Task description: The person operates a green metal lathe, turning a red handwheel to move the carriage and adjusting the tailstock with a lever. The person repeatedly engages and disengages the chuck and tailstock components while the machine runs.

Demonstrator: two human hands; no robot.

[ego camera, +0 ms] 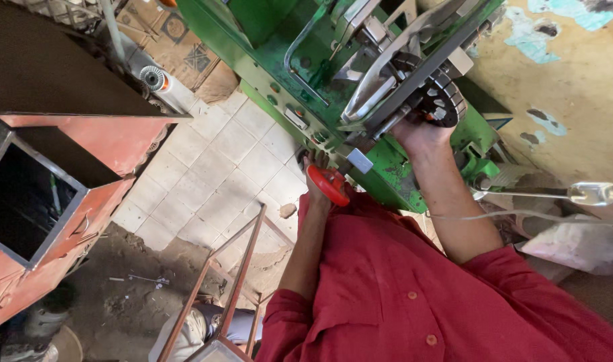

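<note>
Fingers first: the left hand (318,175) is curled around a red handle (328,184), fingertips mostly hidden behind it, so the grip reads as closed on the handle, though how tightly I cannot tell. The right hand (421,129) reaches up to a black toothed wheel (442,99); its fingers vanish behind the wheel and the steel bars, so whether they are spread or pinching I cannot tell.

Out from there, both forearms are bare and stretched away from the body, the left one running straight up from a rolled red sleeve (289,315), the right one angled in from the right at the elbow. Two hands, one handle, one wheel.

Both things sit on the near edge of one green machine (269,64), which slants across the far side of the view. A bent steel rod (299,57) and polished steel levers (380,87) lie on it, just left of the wheel (all tightly packed there).

Room to move: on the left, pale floor tiles (212,167) lie open between the machine and one red metal box (72,194) with a dark opening. A rusty frame (236,268) stands near, just left of the left arm. On the right, a peeling wall (568,87) is close behind the machine, with a chrome lever (574,194) sticking out and a white bag (578,245) below it.
</note>
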